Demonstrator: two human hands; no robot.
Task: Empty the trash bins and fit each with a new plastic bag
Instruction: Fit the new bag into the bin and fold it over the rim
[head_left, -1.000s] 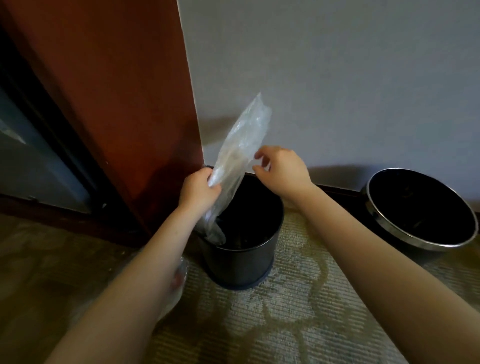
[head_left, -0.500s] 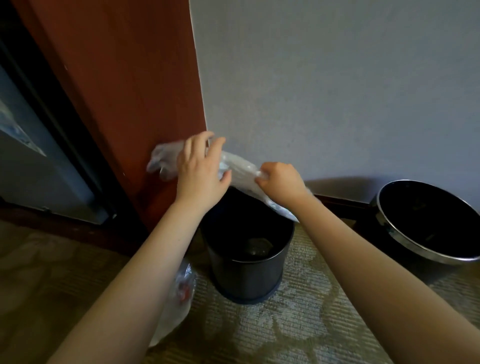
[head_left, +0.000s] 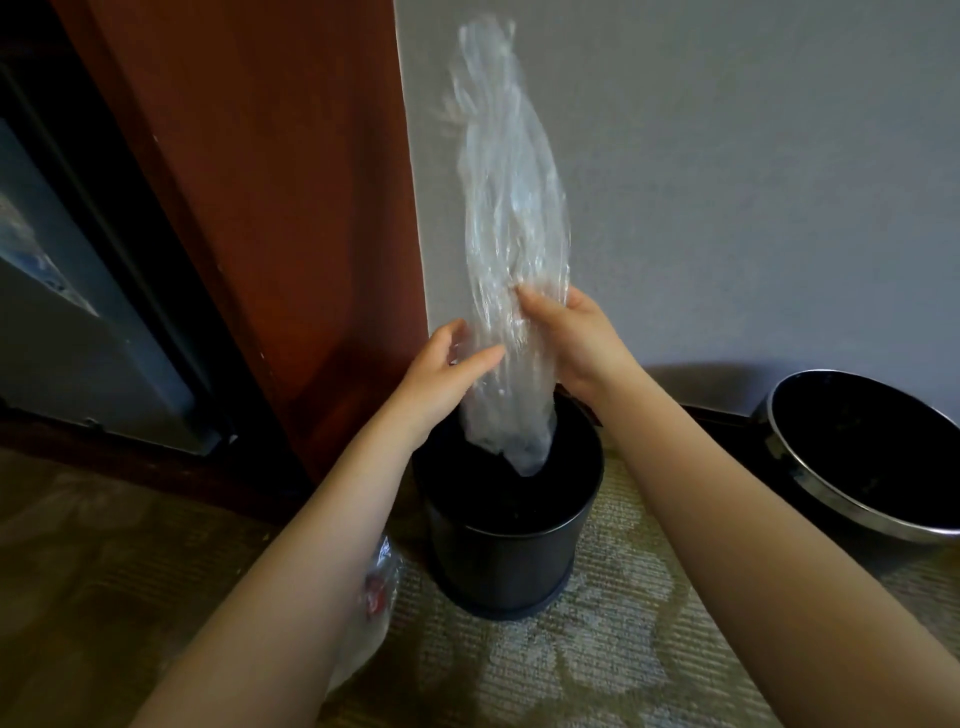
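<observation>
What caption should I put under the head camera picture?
Left hand and right hand hold a clear plastic bag upright over the dark bin; a second bin stands nearby.

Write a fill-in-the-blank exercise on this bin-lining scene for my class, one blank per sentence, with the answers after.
The left hand and right hand both hold a clear plastic ___.
That bag hangs with its lower end over the dark bin, which stands on patterned ___.
The second bin sits to the ___ of the dark bin.
Missing words: bag; carpet; right.
</observation>
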